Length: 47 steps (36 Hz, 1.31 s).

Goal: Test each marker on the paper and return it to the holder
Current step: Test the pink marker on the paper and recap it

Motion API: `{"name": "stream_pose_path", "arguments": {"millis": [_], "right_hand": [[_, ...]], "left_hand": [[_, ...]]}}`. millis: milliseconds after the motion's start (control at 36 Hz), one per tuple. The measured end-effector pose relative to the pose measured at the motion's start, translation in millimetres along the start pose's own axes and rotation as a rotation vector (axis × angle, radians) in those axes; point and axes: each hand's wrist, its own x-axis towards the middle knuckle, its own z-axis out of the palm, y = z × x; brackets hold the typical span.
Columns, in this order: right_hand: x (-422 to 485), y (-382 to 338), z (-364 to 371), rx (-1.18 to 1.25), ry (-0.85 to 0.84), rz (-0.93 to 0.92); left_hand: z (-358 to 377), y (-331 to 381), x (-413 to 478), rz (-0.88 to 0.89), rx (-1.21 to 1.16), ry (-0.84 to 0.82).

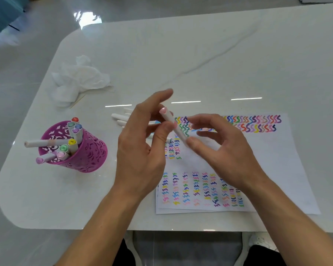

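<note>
A white marker with a pale pink end cap (173, 123) is held above the paper (267, 169) between both hands. My left hand (142, 143) pinches its upper part with thumb and fingers, index finger raised. My right hand (225, 148) holds its lower end with thumb and curled fingers. The paper is covered with rows of coloured squiggles. The purple perforated holder (88, 152) stands at the left with several markers in it, caps up. Several white markers (121, 117) lie on the table behind my left hand, partly hidden.
Crumpled white tissue (79, 79) lies at the back left with a thin wooden stick beside it. The white table (200, 54) has a rounded left corner and its front edge is near my body. More sheets lie under the paper.
</note>
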Motion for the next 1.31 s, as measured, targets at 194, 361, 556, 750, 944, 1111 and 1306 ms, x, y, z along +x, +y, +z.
{"name": "stream_pose_path", "arguments": {"millis": [194, 361, 556, 750, 944, 1111, 1306], "right_hand": [[-1, -1, 1, -0.082, -0.012, -0.067], [-1, 1, -7, -0.351, 0.013, -0.155], [-6, 5, -14, -0.649, -0.082, -0.211], [-8, 7, -12, -0.735, -0.188, -0.143], [-9, 11, -13, -0.769, -0.215, -0.145], [-8, 17, -16, -0.779, -0.124, -0.201], [-7, 19, -20, -0.767, -0.102, -0.160]], "left_hand": [[5, -4, -4, -0.094, -0.035, -0.043], [7, -12, -9, -0.065, 0.229, -0.157], [10, -12, -10, -0.072, 0.462, -0.401], [14, -12, -8, -0.071, 0.526, -0.531], [13, -18, -6, -0.058, 0.466, -0.481], [18, -19, -4, -0.058, 0.438, -0.461], [21, -22, -5, -0.057, 0.439, -0.421]]}}
